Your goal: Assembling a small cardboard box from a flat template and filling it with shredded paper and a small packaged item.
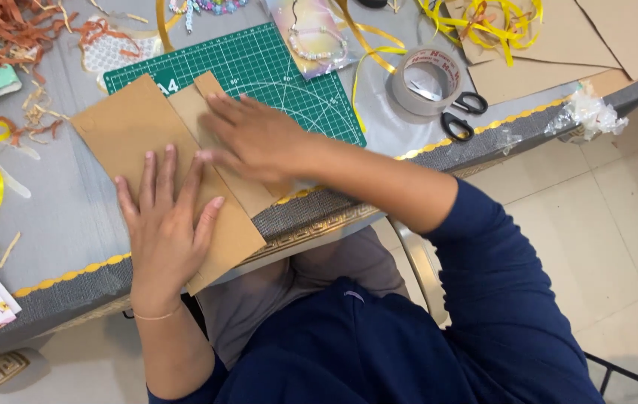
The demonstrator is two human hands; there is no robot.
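Grey and cluttered, your bench [57,217] carries a brown cardboard sheet [121,131] under both palms. Your left hand [166,217] lies flat on it, fingers spread wide and gripping nothing. Your right hand [255,138] presses a narrower cardboard strip [248,191] beside those fingers, also flat. Beyond the fingertips lies a green cutting mat [281,71]; tape roll [427,82] and scissors [462,114] sit farther right.

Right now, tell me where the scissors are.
In the head view, the black-handled scissors lie on the grey table near its front edge, touching the roll of tape, right of the green cutting mat.
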